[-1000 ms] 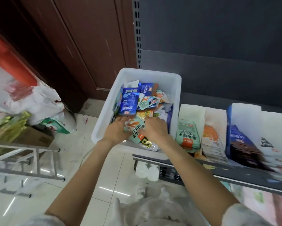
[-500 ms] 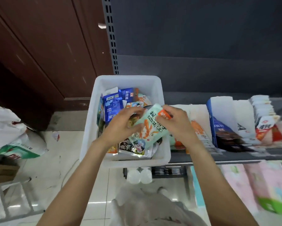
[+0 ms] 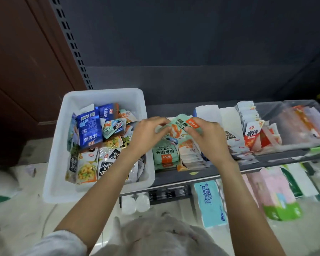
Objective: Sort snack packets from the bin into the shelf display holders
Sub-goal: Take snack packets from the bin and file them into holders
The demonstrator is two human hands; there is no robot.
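A white plastic bin (image 3: 59, 163) on the left holds several mixed snack packets, among them a blue packet (image 3: 89, 132). Both hands hold one mint-green packet with an orange corner (image 3: 181, 125) above the leftmost shelf holder. My left hand (image 3: 146, 134) pinches its left edge and my right hand (image 3: 208, 139) grips its right side. Directly below stands a row of matching green packets (image 3: 164, 156) in that holder. An orange-and-white packet row (image 3: 191, 154) sits beside it.
The dark shelf (image 3: 201, 174) carries white card holders (image 3: 208, 115) and red-and-white packets (image 3: 251, 135) further right. A clear tray (image 3: 299, 124) is at the far right. Tissue packs (image 3: 211, 204) lie under the shelf. A brown door (image 3: 26, 61) stands left.
Both hands lifted the green packet out of the bin and carried it right, over the shelf holder with matching packets. The camera view swung right as well.
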